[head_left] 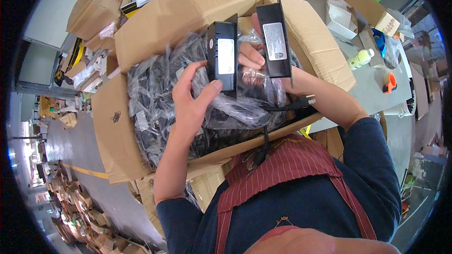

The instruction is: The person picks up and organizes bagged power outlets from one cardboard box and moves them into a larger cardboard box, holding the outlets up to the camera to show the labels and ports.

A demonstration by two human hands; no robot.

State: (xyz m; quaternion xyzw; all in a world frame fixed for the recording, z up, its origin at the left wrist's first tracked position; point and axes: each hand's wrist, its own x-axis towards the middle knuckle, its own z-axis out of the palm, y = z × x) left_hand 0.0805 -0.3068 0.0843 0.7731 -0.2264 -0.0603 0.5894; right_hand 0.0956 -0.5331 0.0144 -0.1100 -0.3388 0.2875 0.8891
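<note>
Two slim black rectangular electrical units, each bearing a white label, are held upright above an open cardboard box (106,134). My left hand (190,91) grips the left black unit (222,73), thumb and fingers at its near end and left side. My right hand (251,56), partly hidden behind the right black unit (277,41), grips that one with curled fingers. A small gap separates the two units. Below my right wrist a black cord ends in a plug (303,102) with metal prongs. Several plastic-wrapped black units (157,99) fill the box.
A grey table lies at right, with a green-capped bottle (361,59), an orange tape dispenser (390,83) and a white box (340,19). Another carton (96,7) stands at far left. Many cardboard pieces (77,207) lie on the floor at lower left.
</note>
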